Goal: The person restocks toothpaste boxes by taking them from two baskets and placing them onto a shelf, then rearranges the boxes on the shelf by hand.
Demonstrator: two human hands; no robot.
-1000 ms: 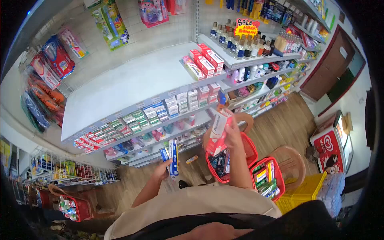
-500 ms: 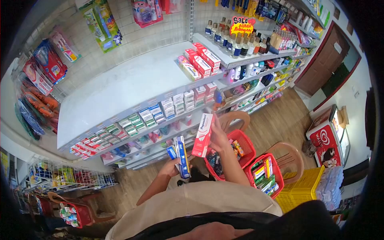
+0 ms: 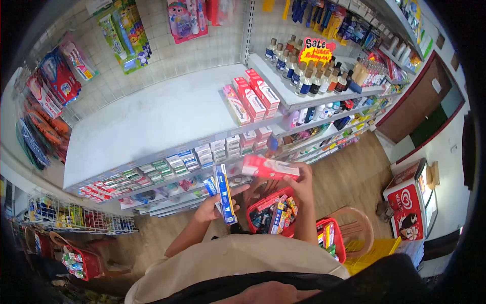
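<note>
My right hand [image 3: 302,182] is closed around the end of a red-and-white toothpaste box [image 3: 271,167], which lies almost level and is a little blurred. Slim blue-and-white boxes [image 3: 226,195], at least two of them, are in my left hand [image 3: 212,206], whose thumb and a finger stretch out along them. Both hands are in front of the shelf unit's lower tiers. On the white top shelf [image 3: 152,109], red-and-white toothpaste boxes [image 3: 250,97] stand in short rows at the right end, with a pink box [image 3: 236,105] beside them.
Below the top shelf are rows of small toothpaste boxes [image 3: 177,164]. Perfume bottles [image 3: 305,81] stand on the right shelf under a sale sign [image 3: 316,51]. Red baskets of goods [image 3: 253,227] sit on brown chairs [image 3: 365,230] close to me. A red freezer [image 3: 405,200] stands farther right.
The red toothpaste box has turned from upright to nearly level as my right hand moved right. My left hand shifted slightly left with the blue boxes. The camera view has shifted a little.
</note>
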